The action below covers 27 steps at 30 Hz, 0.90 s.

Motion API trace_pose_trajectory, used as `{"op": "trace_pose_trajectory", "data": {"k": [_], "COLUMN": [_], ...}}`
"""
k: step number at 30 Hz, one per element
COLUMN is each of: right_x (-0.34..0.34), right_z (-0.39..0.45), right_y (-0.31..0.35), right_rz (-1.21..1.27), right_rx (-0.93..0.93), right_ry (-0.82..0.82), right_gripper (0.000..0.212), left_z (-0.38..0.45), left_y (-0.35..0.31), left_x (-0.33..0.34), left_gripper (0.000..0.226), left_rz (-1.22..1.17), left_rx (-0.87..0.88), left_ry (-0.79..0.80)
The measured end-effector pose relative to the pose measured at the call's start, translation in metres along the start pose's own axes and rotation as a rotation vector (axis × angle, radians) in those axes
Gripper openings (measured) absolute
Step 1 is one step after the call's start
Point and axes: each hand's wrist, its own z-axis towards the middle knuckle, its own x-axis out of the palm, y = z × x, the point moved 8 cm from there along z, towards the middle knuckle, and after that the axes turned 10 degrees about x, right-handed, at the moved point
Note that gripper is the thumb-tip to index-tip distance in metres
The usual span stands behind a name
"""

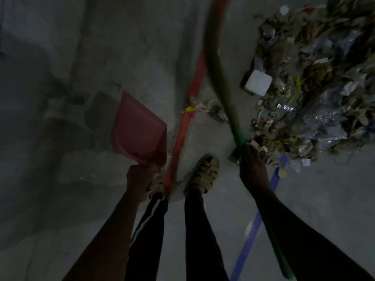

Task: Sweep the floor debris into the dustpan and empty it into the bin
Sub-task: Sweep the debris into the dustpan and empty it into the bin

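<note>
My one camera sits on my head and looks steeply down past my arms at the grey concrete floor (85, 209) right around my feet. Its wide angle bends straight things near the frame's edges. My beige strapped sandals (204, 175) sit near the centre, and a heap of dry leaves and wrappers (316, 82) fills the upper right corner.

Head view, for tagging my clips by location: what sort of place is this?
Probably an indoor work or storage space, dimly lit; it cannot be fixed more closely. The bare grey concrete floor carries a red tape line and a blue tape line, and a big debris pile of dry leaves and wrappers lies on it.
</note>
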Motion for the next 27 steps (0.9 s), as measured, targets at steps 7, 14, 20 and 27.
{"op": "trace_pose_trajectory", "data": {"k": [7,14,20,27], "right_x": [0.06,0.0,-0.074,-0.056], "right_z": [-0.031,-0.005,0.016,-0.017], "right_y": [-0.052,-0.122,-0.175,-0.175], "right_rz": [-0.054,0.08,0.045,0.125], "right_rx": [0.185,0.584,0.739,0.459], "right_ry": [0.335,0.043,-0.192,-0.152], "right_gripper": [0.05,0.045,0.041,0.05], "left_z": [0.004,0.003,0.006,0.007], "left_y": [-0.012,-0.013,-0.028,-0.039], "left_x": [0.011,0.028,0.058,0.115], "left_gripper": [0.052,0.046,0.048,0.056], "left_rz": [0.116,0.202,0.297,0.416], "left_rx": [0.009,0.061,0.174,0.2], "left_ry": [-0.05,-0.051,-0.004,0.067]}}
